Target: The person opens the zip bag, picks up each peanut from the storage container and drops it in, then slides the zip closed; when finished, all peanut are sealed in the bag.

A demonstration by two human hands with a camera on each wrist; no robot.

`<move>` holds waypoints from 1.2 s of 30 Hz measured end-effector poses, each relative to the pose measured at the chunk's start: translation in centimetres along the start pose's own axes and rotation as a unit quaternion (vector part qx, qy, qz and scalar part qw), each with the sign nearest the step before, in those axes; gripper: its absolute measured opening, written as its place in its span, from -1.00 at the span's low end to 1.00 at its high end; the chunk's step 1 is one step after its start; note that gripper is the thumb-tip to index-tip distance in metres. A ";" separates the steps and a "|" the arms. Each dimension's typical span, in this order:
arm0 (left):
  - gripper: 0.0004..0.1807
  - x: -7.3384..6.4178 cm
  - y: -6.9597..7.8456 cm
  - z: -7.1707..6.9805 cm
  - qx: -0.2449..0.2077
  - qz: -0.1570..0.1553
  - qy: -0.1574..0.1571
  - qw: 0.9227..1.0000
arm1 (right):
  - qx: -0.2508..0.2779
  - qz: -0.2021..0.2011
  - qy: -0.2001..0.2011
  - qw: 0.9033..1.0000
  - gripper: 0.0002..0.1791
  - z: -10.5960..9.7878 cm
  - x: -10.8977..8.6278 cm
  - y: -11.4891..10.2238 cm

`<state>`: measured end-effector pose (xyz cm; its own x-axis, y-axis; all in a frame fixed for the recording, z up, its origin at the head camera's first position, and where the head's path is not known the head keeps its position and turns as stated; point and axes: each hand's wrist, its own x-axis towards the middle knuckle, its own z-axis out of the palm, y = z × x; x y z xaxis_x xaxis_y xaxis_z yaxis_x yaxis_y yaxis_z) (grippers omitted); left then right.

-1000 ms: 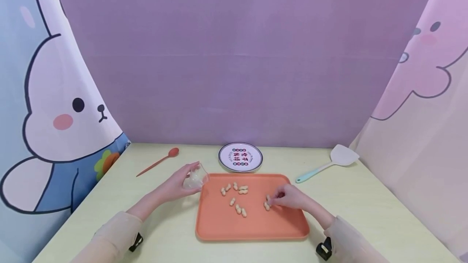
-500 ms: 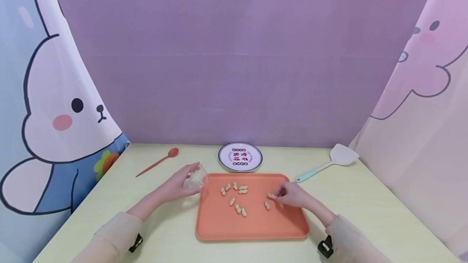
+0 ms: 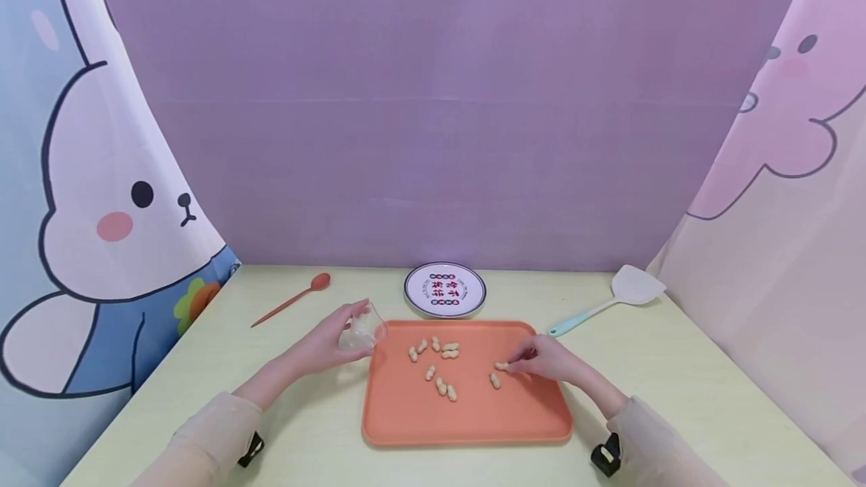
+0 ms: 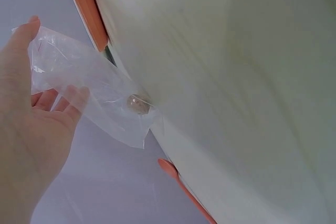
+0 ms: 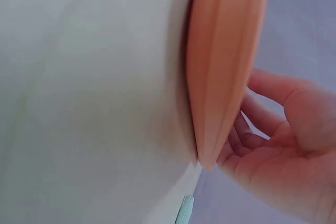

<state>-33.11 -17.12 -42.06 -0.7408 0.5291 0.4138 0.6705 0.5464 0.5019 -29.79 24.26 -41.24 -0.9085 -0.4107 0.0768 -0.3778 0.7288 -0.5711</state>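
My left hand [image 3: 328, 343] holds a clear plastic bag [image 3: 364, 328] by its opening, just off the tray's left edge. In the left wrist view the bag [image 4: 107, 100] hangs with a peanut [image 4: 138, 104] at its bottom; the thumb and fingers hold its mouth spread. Over the right part of the orange tray [image 3: 467, 423], my right hand [image 3: 546, 359] pinches an unshelled peanut [image 3: 501, 367] between thumb and fingertips. Another peanut [image 3: 495, 381] lies just beside it. The tray's rim [image 5: 223, 51] hides the right fingertips in the right wrist view.
Several more peanuts [image 3: 441, 387] lie scattered over the left and middle of the tray. Behind it stands a white plate [image 3: 445, 290] with printed characters. A red spoon [image 3: 298, 297] lies at the back left, a spatula [image 3: 632, 288] with a mint handle at the back right.
My right hand has drawn slightly right with the pinched peanut, which has turned sideways and parted from the peanut beside it. The left hand and bag have stayed nearly still.
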 end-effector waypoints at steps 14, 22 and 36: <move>-0.11 0.0 0.1 0.0 0.005 0.001 0.001 1.000 | 0.038 0.015 -0.010 0.999 -0.80 -0.6 0.2 0.0; -0.12 0.0 0.2 -0.1 0.006 0.002 -0.001 1.000 | 0.070 0.006 0.023 0.997 -0.79 -1.0 1.0 -0.8; -0.11 0.0 0.1 0.1 0.005 0.004 -0.001 1.000 | 0.104 -0.017 0.035 0.994 -0.79 0.3 4.2 -5.6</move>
<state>-33.03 -16.99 -42.08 -0.7356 0.5351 0.4154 0.6766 0.5488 0.4910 -31.47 18.34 -37.95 -0.9087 -0.3888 0.1522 -0.3706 0.5833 -0.7228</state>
